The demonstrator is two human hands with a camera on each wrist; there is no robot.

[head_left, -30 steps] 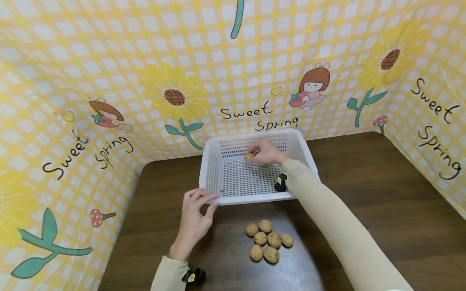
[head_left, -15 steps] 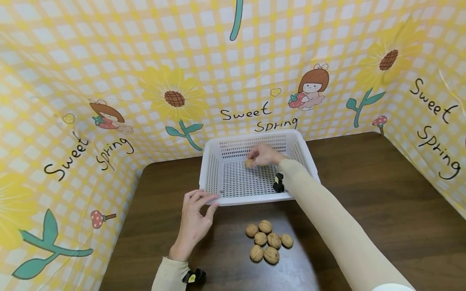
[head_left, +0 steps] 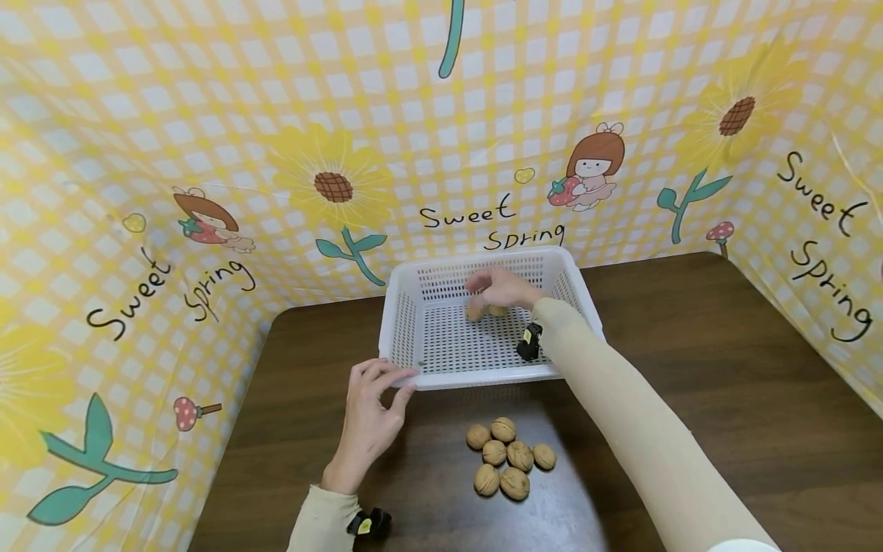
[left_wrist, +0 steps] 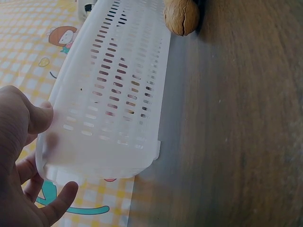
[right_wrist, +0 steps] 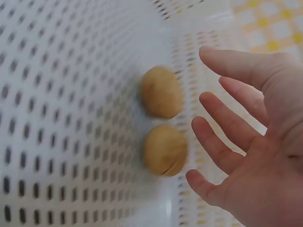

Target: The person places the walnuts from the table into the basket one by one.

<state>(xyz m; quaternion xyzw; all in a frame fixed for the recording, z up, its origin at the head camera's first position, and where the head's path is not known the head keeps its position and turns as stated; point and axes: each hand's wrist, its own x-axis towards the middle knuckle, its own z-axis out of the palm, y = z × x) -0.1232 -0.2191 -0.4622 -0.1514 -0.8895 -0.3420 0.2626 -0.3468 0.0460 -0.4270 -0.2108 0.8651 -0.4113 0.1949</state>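
Right fingers (right_wrist: 229, 118) beside two walnuts (right_wrist: 164, 151)

Counted nine walnuts (head_left: 520, 456): seven on table (head_left: 690, 383), two inside basket (head_left: 483, 379). Also one basket, one table, two hands (head_left: 372, 414), two wrist devices (head_left: 530, 342).

We see a white plastic basket (head_left: 483, 378), rectangular and open-topped, its walls and floor pierced with rows of small slots, standing upright toward the back of the worktop (head_left: 690, 345). On its floor we find two walnuts (right_wrist: 161, 92), tan and rounded, side by side with a narrow gap between them. In front of the basket we count seven more walnuts (head_left: 520, 456), whole in brown, wrinkled shells, loosely clustered on the worktop.
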